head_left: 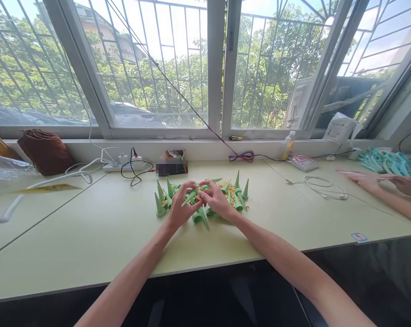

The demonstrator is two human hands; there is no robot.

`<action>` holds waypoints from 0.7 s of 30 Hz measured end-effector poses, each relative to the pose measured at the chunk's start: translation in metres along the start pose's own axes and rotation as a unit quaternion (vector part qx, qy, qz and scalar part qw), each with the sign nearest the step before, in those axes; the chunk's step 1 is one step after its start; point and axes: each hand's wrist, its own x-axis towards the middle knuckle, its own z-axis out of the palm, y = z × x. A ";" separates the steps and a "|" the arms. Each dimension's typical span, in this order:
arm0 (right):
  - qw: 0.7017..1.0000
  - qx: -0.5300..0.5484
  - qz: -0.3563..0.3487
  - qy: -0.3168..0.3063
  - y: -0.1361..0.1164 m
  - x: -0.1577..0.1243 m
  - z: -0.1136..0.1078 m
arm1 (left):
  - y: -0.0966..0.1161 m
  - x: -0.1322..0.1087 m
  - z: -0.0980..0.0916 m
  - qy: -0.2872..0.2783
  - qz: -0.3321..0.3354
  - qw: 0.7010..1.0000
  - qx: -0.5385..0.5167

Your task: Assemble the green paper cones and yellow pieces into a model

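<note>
My left hand (181, 206) is closed around a green pointed cone (189, 198), its tip toward the left. My right hand (218, 202) meets it at the cone's wide end, thumb and fingers pinched on a small tan piece (198, 197) whose exact kind is too small to make out. Around and beneath both hands lies a pile of similar green cones, some upright like the left cone (159, 206), others on their sides with hollow ends showing. Many small tan pieces (226, 187) are scattered among them. My fingers hide part of the pile.
Behind the pile stand a small open box (172, 165) and a power strip (128, 164) with cables. A coiled white cable (323, 187) lies to the right. Another person's hands (368, 184) work at the far right near teal bags (378, 160). The table's front edge (225, 265) runs below my forearms.
</note>
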 end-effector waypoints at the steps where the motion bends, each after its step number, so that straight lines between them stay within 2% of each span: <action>1: 1.000 0.000 0.001 -0.001 0.000 0.000 0.000 | 0.000 0.000 0.000 0.001 0.003 1.000 0.005; 8: 1.000 0.010 0.007 0.000 -0.003 -0.001 0.000 | 0.002 0.003 -0.004 0.006 0.043 0.997 0.063; 12: 1.000 0.008 0.011 0.004 -0.005 -0.001 0.000 | 0.003 0.003 -0.005 0.013 0.043 0.998 0.052; 21: 0.999 0.042 0.022 0.016 -0.003 0.000 0.000 | -0.003 -0.001 0.000 0.021 -0.036 0.999 -0.011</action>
